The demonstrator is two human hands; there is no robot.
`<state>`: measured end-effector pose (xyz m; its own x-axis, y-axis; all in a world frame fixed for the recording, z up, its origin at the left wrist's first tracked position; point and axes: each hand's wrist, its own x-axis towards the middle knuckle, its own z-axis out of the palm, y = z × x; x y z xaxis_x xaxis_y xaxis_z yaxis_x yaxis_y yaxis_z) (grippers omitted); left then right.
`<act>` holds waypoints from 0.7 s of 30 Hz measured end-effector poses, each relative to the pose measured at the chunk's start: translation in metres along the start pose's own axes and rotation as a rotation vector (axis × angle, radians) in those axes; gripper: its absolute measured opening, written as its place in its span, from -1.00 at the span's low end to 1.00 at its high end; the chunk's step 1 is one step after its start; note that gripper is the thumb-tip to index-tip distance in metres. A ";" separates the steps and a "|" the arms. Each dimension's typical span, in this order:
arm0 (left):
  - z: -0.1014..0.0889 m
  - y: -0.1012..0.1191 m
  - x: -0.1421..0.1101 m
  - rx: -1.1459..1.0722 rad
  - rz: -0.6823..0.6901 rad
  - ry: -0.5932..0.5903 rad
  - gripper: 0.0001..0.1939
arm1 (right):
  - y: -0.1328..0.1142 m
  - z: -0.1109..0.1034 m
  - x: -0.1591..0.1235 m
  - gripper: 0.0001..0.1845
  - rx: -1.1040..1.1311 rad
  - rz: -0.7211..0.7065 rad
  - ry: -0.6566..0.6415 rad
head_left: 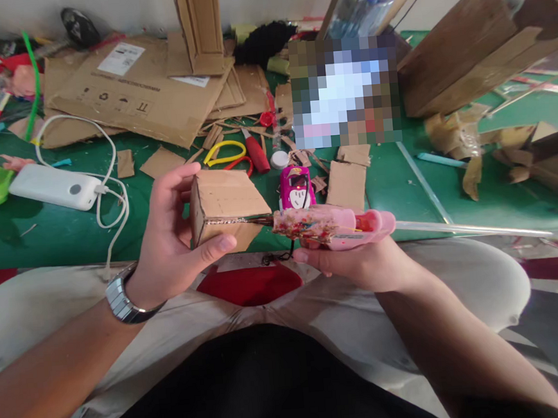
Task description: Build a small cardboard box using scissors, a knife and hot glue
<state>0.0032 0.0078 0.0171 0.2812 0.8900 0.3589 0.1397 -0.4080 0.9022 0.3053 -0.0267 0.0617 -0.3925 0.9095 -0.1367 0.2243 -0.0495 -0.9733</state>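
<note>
My left hand point(172, 237) grips a small cardboard box point(230, 197), thumb along its near side and fingers round the far left side. In my right hand point(346, 265) is a pink hot glue gun point(331, 224), its barrel stained with residue. The gun's tip meets the box's edge near the right corner. A clear glue stick point(474, 227) sticks out of the gun's back end. Behind the gun lies a magenta power socket point(297, 188) with a black cord.
On the green table point(157, 199) lie a white power bank point(55, 186) with a cable, yellow-handled scissors point(223, 150), a red-handled tool point(256, 153) and cardboard sheets point(139, 91). A tall cardboard piece point(469, 46) stands at right, a water bottle point(362, 3) at the back.
</note>
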 end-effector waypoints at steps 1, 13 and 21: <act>-0.001 -0.002 0.000 0.010 0.024 -0.001 -0.03 | 0.000 0.000 0.000 -0.51 -0.006 0.002 -0.007; -0.002 -0.007 0.001 0.003 0.075 0.004 -0.03 | -0.002 -0.001 0.001 -0.51 0.020 0.004 -0.012; -0.005 -0.004 0.003 -0.015 0.060 -0.002 -0.05 | -0.002 -0.001 0.002 -0.52 0.035 0.031 -0.021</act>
<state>-0.0017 0.0133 0.0155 0.2906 0.8636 0.4121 0.1086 -0.4576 0.8825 0.3048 -0.0247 0.0640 -0.4050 0.8983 -0.1704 0.2058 -0.0920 -0.9743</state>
